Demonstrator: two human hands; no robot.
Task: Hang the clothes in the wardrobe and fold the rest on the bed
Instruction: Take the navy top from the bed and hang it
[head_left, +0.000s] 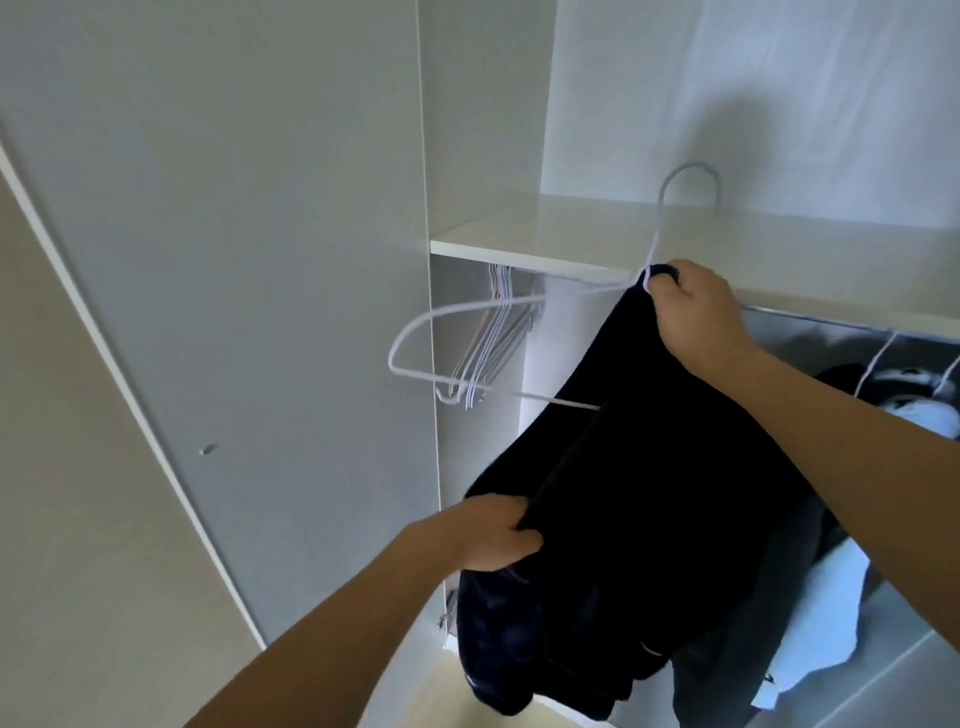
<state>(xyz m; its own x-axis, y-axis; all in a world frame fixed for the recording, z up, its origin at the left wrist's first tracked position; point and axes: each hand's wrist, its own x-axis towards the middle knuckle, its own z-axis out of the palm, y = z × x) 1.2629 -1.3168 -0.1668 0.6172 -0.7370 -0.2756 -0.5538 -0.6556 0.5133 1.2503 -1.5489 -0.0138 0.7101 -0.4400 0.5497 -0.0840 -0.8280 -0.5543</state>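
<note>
Both hands (498, 530) clenched on dark garment (649, 493)

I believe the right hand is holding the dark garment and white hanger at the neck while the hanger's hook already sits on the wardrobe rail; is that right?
Not quite. In the head view the white hanger is not on the rail; its hook stands free in front of the shelf. The rest holds: the right hand grips the dark garment and hanger at the neck.
</note>
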